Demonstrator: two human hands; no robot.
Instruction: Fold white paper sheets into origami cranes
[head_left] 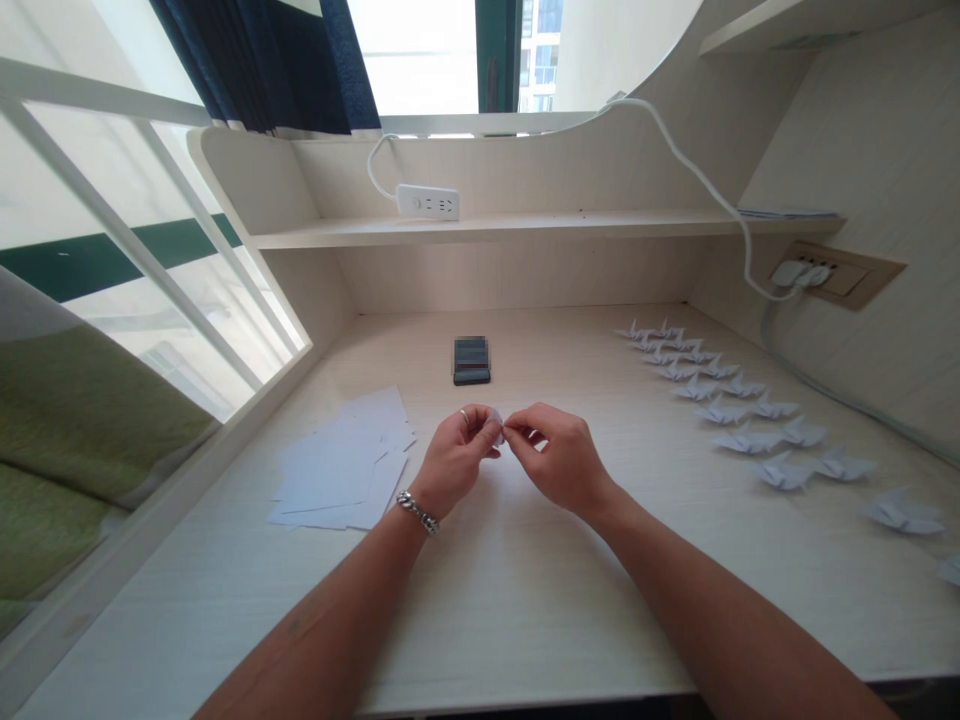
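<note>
A small piece of folded white paper (496, 420) is held above the middle of the desk, mostly covered by fingers. My left hand (459, 450), with a ring and a chain bracelet, is closed around it, thumb on top. At its right edge, my right hand (559, 452) pinches the paper between thumb and fingertips. Left of my hands lies a loose pile of white paper sheets (337, 455). Along the right side of the desk stand several folded paper cranes (742, 440), roughly in two rows running away from me.
A dark phone-like object (472, 360) lies beyond my hands. On the shelf (525, 228) at the back sits a white power strip (427, 202). A white cable (697, 170) hangs down to the wall socket (840, 275) at right. White railing bars (135, 240) flank the left side.
</note>
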